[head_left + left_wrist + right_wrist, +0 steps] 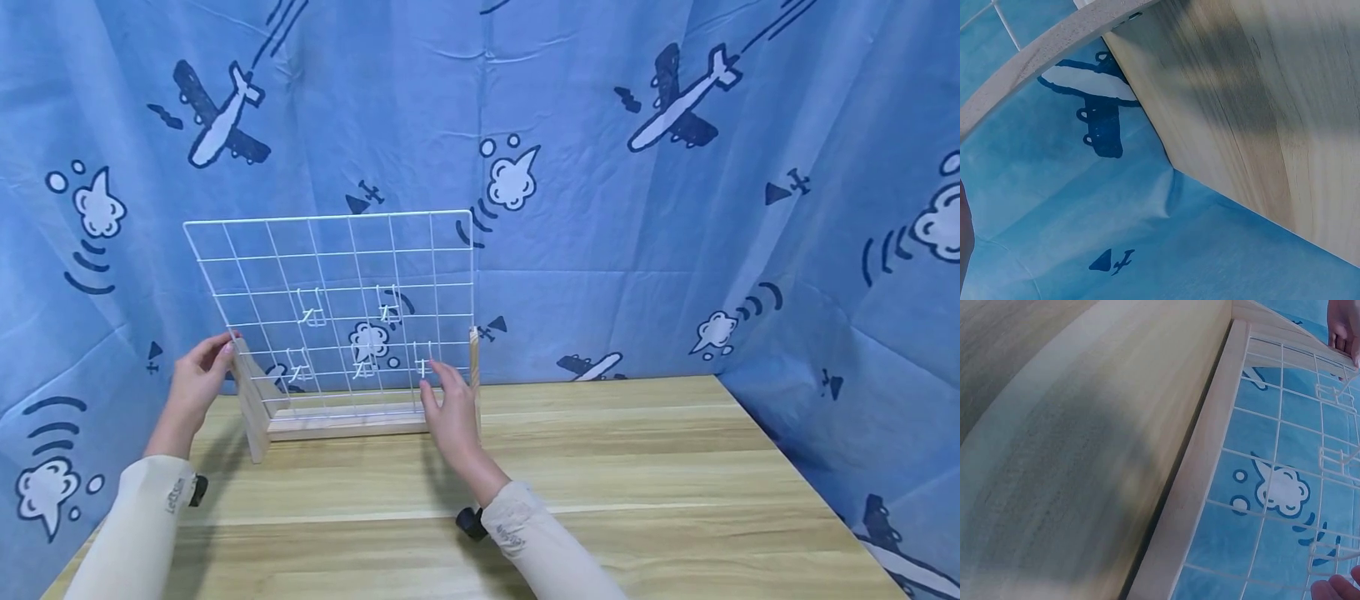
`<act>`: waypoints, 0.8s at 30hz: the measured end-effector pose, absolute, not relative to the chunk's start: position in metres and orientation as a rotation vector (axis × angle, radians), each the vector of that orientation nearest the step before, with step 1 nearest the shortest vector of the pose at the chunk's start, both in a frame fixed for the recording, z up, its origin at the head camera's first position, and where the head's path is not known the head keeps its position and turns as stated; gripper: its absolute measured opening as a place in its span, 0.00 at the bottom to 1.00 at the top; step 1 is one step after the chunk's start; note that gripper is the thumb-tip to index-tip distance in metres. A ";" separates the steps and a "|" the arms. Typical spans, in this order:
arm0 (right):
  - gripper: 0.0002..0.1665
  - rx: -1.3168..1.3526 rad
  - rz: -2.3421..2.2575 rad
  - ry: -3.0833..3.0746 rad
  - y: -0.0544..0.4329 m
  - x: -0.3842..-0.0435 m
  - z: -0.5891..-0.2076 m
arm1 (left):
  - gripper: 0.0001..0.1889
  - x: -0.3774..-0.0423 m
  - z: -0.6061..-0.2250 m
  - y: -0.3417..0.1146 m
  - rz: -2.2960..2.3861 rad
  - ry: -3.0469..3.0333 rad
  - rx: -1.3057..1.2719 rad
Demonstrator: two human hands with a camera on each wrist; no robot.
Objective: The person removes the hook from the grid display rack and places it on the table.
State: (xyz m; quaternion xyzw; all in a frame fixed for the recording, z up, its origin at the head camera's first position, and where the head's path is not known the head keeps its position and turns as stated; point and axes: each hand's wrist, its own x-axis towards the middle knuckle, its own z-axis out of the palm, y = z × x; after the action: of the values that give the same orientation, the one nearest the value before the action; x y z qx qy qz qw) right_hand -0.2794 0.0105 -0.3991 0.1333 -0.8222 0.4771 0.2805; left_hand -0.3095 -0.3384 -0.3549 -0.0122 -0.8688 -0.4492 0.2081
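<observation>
A white wire grid rack point(337, 250) stands upright in a wooden base point(352, 429). Several white hooks hang on the grid, among them an upper left hook point(312, 317) and a lower right hook point(422, 367). My left hand point(197, 379) grips the top of the left wooden side piece point(251, 400), thumb in front. Beside the lower right hook is my right hand point(456, 417), its thumb and forefinger apart and the fingertips close to the hook. In the right wrist view, fingertips point(1338, 589) show just beyond that hook point(1329, 553).
The rack stands towards the back left of a wood-grain table point(637, 483). Close behind is a blue curtain point(585, 208) printed with planes and clouds. The right wooden side piece point(474, 354) rises next to my right hand.
</observation>
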 end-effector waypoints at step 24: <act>0.15 0.367 1.168 -2.081 -0.001 -0.282 -0.401 | 0.29 -0.312 -0.360 -0.338 -1.239 -2.412 -0.007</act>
State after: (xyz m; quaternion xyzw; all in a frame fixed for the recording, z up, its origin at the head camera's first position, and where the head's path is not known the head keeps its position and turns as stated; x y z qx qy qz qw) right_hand -0.2824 -0.0007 -0.4010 0.1421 -0.8056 0.4522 0.3555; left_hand -0.3122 -0.3384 -0.3602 -0.0024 -0.8690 -0.4465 0.2132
